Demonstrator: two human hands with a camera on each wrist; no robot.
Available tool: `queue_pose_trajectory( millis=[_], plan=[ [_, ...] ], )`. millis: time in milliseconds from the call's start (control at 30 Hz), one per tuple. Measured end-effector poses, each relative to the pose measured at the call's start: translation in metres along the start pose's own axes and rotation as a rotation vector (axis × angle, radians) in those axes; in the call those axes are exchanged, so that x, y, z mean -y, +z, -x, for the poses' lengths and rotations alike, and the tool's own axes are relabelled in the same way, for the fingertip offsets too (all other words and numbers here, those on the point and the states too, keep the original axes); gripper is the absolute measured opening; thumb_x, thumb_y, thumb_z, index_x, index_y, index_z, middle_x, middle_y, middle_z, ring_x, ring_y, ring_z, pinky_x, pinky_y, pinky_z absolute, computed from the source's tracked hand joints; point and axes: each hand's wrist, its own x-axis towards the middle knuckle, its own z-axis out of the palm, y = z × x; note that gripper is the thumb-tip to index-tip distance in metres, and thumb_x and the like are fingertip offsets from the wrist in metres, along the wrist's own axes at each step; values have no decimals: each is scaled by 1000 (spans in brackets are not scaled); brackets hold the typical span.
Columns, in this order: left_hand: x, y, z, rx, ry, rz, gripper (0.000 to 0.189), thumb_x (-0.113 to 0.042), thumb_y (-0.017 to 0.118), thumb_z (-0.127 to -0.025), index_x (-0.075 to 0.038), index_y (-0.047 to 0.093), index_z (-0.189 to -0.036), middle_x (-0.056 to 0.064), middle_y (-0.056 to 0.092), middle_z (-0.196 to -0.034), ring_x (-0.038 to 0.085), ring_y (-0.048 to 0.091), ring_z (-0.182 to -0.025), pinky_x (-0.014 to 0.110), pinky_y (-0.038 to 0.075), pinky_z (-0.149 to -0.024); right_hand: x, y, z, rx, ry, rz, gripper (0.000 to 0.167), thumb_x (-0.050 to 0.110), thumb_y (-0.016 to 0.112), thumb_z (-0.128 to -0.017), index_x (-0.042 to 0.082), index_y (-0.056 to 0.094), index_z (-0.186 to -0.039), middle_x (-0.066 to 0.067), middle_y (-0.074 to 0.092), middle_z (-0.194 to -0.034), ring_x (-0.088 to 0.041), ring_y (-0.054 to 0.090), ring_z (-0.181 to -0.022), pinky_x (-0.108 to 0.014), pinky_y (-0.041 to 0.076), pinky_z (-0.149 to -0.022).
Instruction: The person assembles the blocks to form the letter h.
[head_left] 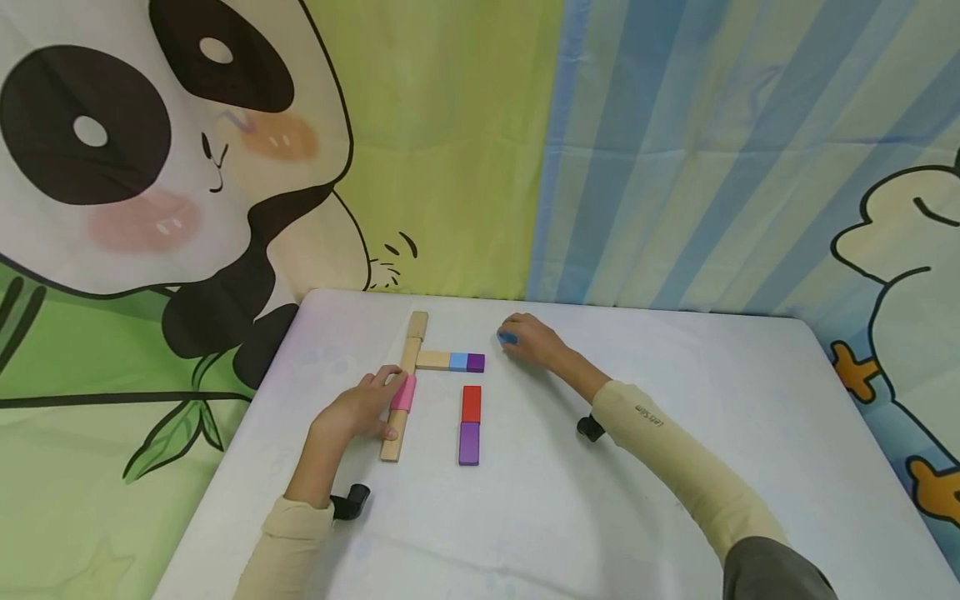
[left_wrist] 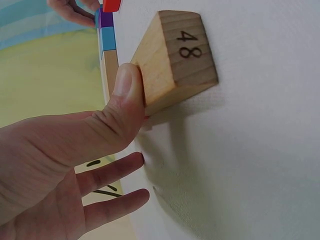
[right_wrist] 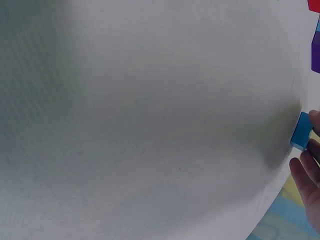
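My left hand (head_left: 358,406) rests along a column of blocks. Its fingertips touch the pink block (head_left: 403,393), and the thumb lies on the side of the near wooden block (left_wrist: 170,57), whose end is marked 48. Two other fingers extend straight in the left wrist view. Farther right, my right hand (head_left: 531,340) pinches a small blue block (right_wrist: 301,131), partly covered by the fingers. From the column a wooden block (head_left: 432,360) points right, followed by a light blue block (head_left: 458,362) and a dark purple block (head_left: 476,363).
A red block (head_left: 471,403) and a purple block (head_left: 468,443) lie end to end in front of the dark purple one. Another wooden block (head_left: 417,324) tops the column near the far edge of the white table (head_left: 675,375). Printed curtains (head_left: 450,150) hang behind.
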Motion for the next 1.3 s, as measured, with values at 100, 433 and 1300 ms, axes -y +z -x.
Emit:
queue_pose_trajectory(
  millis=[100,433,1300],
  plan=[
    [0,0,0,1,-1,0,96,-27,83,-72,-8,31,-151,12,25,-155,39,40,-134,49,54,-88,0,-1,-1,5,4,-6,28,13,69,-90,2,68,-116,-16,65,-121,-31,58,-116,-42,48,-102],
    [-1,-1,1,4,-7,9,96,-27,82,-73,-9,30,-151,12,24,-155,41,37,-137,51,54,-90,1,3,0,-32,4,-48,24,9,69,-88,-1,68,-110,-18,64,-113,-31,63,-106,-42,53,-95],
    [1,1,-1,5,-5,1,96,-28,82,-73,-10,29,-152,12,23,-156,41,36,-138,49,54,-90,55,15,21,-68,-162,-91,26,21,74,-86,9,69,-108,-4,67,-107,-17,61,-99,-31,54,-89]
  ],
)
